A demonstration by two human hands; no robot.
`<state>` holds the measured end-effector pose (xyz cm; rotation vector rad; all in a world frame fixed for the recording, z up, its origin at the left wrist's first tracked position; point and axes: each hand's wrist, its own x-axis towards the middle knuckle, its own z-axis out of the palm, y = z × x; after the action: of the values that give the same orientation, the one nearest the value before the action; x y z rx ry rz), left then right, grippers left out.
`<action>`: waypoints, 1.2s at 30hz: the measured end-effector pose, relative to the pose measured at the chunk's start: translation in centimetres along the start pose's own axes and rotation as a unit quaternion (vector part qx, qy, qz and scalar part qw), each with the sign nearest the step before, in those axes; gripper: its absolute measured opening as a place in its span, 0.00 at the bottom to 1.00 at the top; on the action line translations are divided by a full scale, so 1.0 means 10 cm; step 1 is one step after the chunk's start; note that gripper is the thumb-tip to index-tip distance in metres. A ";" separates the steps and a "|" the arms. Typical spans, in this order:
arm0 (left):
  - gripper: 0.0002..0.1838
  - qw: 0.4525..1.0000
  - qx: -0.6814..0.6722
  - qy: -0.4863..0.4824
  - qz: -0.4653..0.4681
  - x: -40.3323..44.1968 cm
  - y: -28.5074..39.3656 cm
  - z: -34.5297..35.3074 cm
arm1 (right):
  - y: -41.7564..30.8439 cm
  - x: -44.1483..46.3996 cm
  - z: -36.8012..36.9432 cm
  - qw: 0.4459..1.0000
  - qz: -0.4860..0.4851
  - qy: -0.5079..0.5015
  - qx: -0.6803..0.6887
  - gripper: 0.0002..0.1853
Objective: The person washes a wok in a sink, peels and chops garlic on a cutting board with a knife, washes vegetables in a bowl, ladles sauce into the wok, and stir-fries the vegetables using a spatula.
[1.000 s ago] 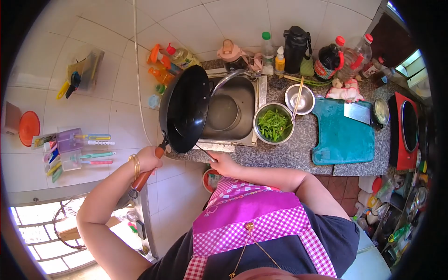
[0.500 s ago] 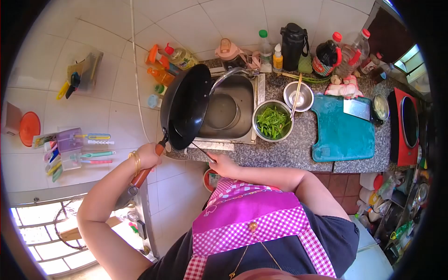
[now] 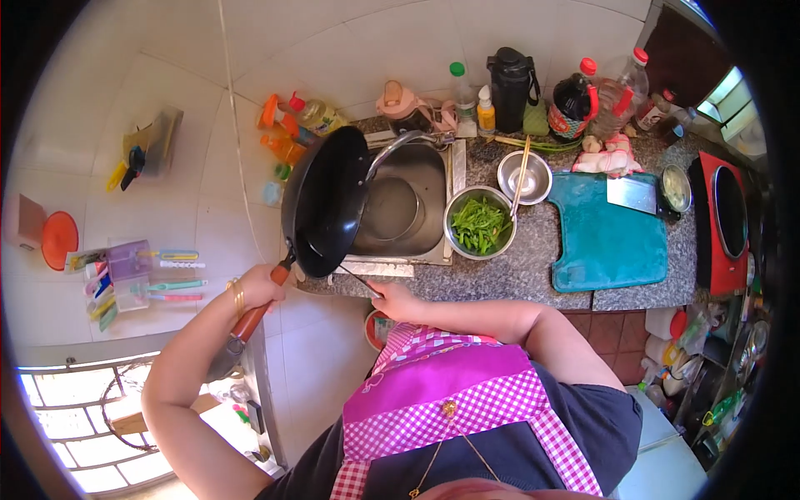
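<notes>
My left hand (image 3: 260,288) is wrapped round the brown wooden handle of a black wok (image 3: 321,200). The wok is tipped on its side over the left part of the sink (image 3: 433,250), its hollow facing right. In my right hand (image 3: 395,300) is a thin dark-handled utensil (image 3: 360,282); its far end runs to the wok's lower rim, and its head is hidden there. Inside the sink lies a round metal basin (image 3: 393,208), partly covered by the wok. The curved faucet (image 3: 387,154) passes close to the wok's rim.
Right of the sink stand a bowl of cut green vegetables (image 3: 479,223) and a metal bowl (image 3: 525,177) with chopsticks across it. Farther right, a cleaver (image 3: 632,196) lies on a teal cutting board (image 3: 612,250), near a red cooktop (image 3: 723,225). Bottles (image 3: 575,104) line the wall.
The whole view has shifted slightly. The wok sits a little lower in view, with its hollow still facing right. Both hands keep their grips.
</notes>
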<state>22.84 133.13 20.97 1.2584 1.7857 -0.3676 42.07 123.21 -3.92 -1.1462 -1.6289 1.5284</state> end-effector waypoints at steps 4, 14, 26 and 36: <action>0.11 0.998 -0.053 0.004 -0.024 -0.29 -0.06 0.07 | -0.01 -0.02 -0.10 0.999 -0.024 -0.037 -0.023 0.27; 0.11 0.980 -0.181 -0.040 -0.078 -1.42 -0.35 0.65 | -0.57 -0.76 -1.28 0.936 -0.090 -0.262 -0.219 0.22; 0.14 0.863 -0.420 -0.280 0.007 -2.31 -0.50 2.25 | -1.19 -3.43 -2.42 0.901 -0.067 -0.141 -0.404 0.15; 0.13 0.854 -0.251 -0.405 0.211 -1.93 1.42 3.53 | -1.34 -5.65 -3.28 0.878 0.111 0.104 -0.454 0.19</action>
<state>54.14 104.24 20.06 0.8769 0.7742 -0.1216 93.01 87.91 20.55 -1.9522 -2.1704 0.6506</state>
